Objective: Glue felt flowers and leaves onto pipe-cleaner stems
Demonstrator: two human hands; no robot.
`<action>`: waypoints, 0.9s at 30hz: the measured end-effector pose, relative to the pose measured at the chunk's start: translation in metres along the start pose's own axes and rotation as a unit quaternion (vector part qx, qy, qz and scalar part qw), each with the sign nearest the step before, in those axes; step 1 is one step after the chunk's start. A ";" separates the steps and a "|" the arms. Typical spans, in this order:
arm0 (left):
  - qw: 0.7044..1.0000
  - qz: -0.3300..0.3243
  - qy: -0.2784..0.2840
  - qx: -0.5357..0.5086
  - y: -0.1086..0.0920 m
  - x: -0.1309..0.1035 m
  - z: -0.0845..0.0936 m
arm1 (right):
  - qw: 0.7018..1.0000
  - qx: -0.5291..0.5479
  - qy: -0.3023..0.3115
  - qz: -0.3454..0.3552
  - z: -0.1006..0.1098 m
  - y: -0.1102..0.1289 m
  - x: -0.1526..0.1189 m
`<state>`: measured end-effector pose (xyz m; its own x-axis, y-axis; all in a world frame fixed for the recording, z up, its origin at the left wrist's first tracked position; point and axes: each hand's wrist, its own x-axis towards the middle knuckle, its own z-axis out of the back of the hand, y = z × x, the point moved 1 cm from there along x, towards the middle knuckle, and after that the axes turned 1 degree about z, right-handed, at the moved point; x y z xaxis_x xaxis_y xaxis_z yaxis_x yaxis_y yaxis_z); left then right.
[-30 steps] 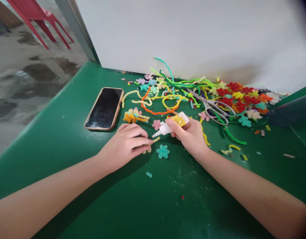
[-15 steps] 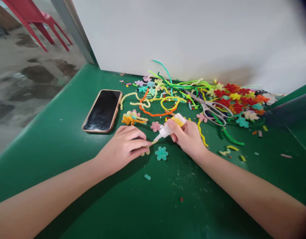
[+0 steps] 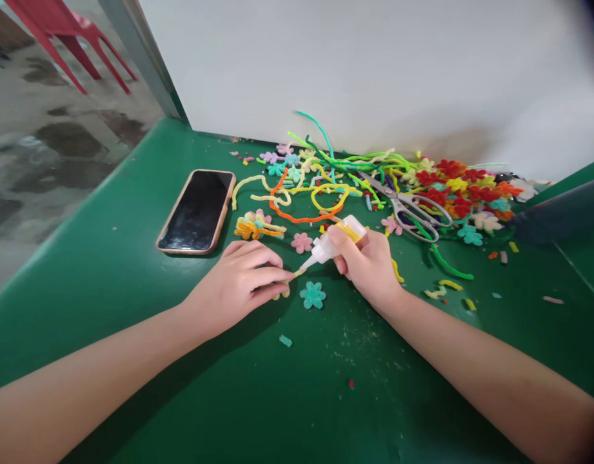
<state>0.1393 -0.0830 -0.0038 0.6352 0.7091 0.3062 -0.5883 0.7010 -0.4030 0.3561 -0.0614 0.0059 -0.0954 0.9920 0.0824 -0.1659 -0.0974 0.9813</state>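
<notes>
My right hand [image 3: 369, 261] is closed around a white glue bottle [image 3: 320, 250] with a yellow label, tilted so its nozzle points down and left. The nozzle tip is at the end of a pale yellow pipe cleaner piece [image 3: 299, 273]. My left hand [image 3: 243, 277] pinches that piece at the fingertips, close to the tabletop; part of a pale yellow shape shows beneath the fingers. Just right of the left fingers lies a teal pipe cleaner flower [image 3: 313, 295]. A pink flower [image 3: 302, 243] lies beyond the nozzle, and an orange and yellow flower cluster [image 3: 258, 225] is behind my left hand.
A phone [image 3: 196, 211] lies at the left on the green table [image 3: 219, 399]. Scissors [image 3: 413, 209] rest among loose pipe cleaners [image 3: 345, 164] toward the white wall. Colourful flowers [image 3: 464, 187] are heaped at the back right. Small offcuts [image 3: 286, 341] are scattered about.
The glue nozzle has shifted slightly rightward along the pale yellow piece, toward its outer end. My left hand keeps its pinch. The whole view has shifted a little.
</notes>
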 end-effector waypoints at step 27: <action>0.953 0.035 -0.262 -0.149 -0.008 -0.004 0.015 | 0.958 -0.056 0.163 0.227 -0.011 0.000 -0.014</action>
<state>0.1338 -0.0907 0.0115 0.2172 0.7486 0.6265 -0.4029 0.6533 -0.6410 0.3467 -0.0765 0.0026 -0.4814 0.7693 0.4201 -0.1377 -0.5397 0.8305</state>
